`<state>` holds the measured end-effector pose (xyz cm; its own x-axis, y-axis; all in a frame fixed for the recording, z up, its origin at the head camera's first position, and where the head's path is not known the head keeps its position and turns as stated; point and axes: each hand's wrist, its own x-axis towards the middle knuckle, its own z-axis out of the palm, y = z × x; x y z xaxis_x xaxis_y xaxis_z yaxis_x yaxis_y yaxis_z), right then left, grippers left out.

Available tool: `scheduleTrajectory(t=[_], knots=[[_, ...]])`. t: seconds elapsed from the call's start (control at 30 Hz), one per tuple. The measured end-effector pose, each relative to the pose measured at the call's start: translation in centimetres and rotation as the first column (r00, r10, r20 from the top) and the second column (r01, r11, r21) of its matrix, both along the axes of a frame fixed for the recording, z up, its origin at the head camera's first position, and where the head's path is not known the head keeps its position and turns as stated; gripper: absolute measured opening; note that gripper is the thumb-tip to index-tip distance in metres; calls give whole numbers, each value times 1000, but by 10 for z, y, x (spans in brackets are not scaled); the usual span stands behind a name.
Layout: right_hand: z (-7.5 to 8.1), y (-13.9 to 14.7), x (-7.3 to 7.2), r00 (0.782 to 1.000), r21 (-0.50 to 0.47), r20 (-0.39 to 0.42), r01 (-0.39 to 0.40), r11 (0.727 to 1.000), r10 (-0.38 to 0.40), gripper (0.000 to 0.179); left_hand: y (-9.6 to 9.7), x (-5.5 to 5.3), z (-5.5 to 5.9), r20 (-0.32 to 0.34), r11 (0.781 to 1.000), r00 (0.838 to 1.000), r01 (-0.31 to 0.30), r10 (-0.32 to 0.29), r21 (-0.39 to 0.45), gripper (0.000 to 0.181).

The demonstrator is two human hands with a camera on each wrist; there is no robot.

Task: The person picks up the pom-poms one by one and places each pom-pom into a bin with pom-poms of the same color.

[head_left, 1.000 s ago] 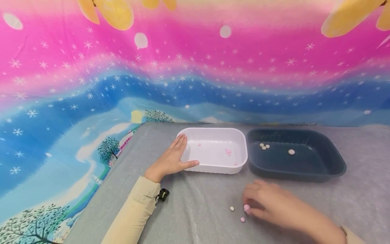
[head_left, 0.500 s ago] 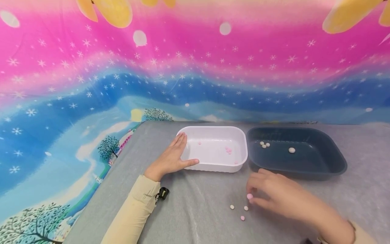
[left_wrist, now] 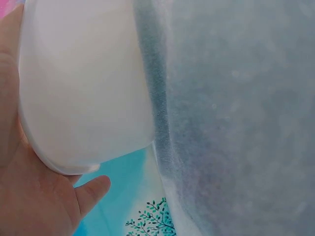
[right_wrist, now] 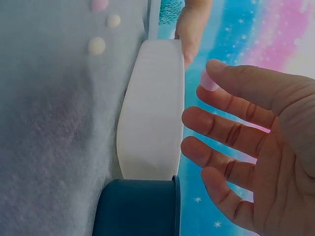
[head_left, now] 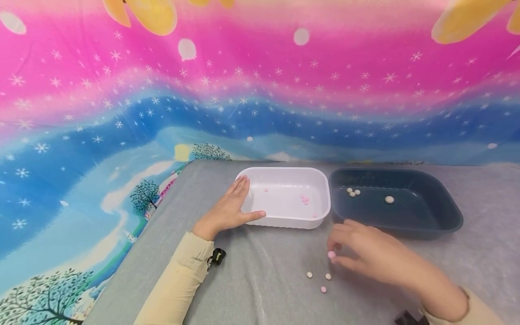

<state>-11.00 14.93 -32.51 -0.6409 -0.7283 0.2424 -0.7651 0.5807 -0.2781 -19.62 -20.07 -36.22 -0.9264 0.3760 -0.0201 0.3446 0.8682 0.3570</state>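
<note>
Right hand (head_left: pixel 365 250) with held pink ball (head_left: pixel 331 255): free lane up-left over white tub's (head_left: pixel 288 223) front rim, right half. Left hand (head_left: pixel 227 210) blocks its left end, thumb on front rim. Dark tub (head_left: pixel 414 214) right alongside, no hand gap between. Both reachable from above; backdrop (head_left: pixel 260 90) close behind. Two white balls (head_left: pixel 309 275) and loose pink ball (head_left: pixel 323 290) obstruct low sweeps in front.

A snowflake-patterned backdrop (head_left: pixel 276 104) hangs behind grey cloth (head_left: pixel 268 266).

Grey cloth surface (head_left: pixel 260 275) | white tray (head_left: pixel 284 222) | dark tray (head_left: pixel 430 233) beside it | two cream balls (head_left: pixel 310 275) | one pink ball (head_left: pixel 323 289)
</note>
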Motion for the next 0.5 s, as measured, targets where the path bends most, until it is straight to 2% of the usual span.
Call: scheduleTrajectory(t=[0.27, 0.5], knots=[[4, -3, -6, 999, -6, 32, 11, 1000, -10, 21, 0, 0, 0, -3, 1000, 1000, -5, 5, 5, 109], [7, -6, -10, 997, 5, 57, 55, 998, -55, 18, 0, 0, -1, 8, 1000, 1000, -5, 5, 7, 110]])
